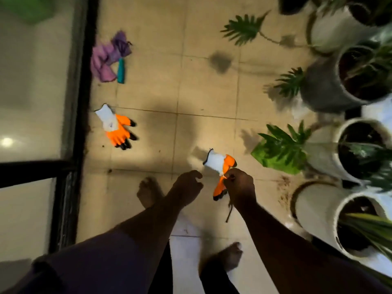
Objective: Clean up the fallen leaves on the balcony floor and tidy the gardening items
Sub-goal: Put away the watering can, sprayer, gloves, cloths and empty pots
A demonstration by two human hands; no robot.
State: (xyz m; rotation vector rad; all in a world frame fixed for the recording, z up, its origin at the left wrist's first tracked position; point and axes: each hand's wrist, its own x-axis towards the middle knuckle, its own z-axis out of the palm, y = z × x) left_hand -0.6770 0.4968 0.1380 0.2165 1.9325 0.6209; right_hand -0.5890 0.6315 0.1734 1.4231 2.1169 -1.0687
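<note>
No text, label, brand, number or sign can be read anywhere; motion blur softens every surface.

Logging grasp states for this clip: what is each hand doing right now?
Left hand: loosely curled, holding nothing.
Right hand: closed on the orange glove.

Dim, warm light falls on the tiled floor [201,85], with a brighter patch toward 12 o'clock. Soft shadows spread beside the plant pots [331,85] at 3 o'clock. Motion blur smears the edges; glare spots the glass [7,142] at 9 o'clock.
</note>
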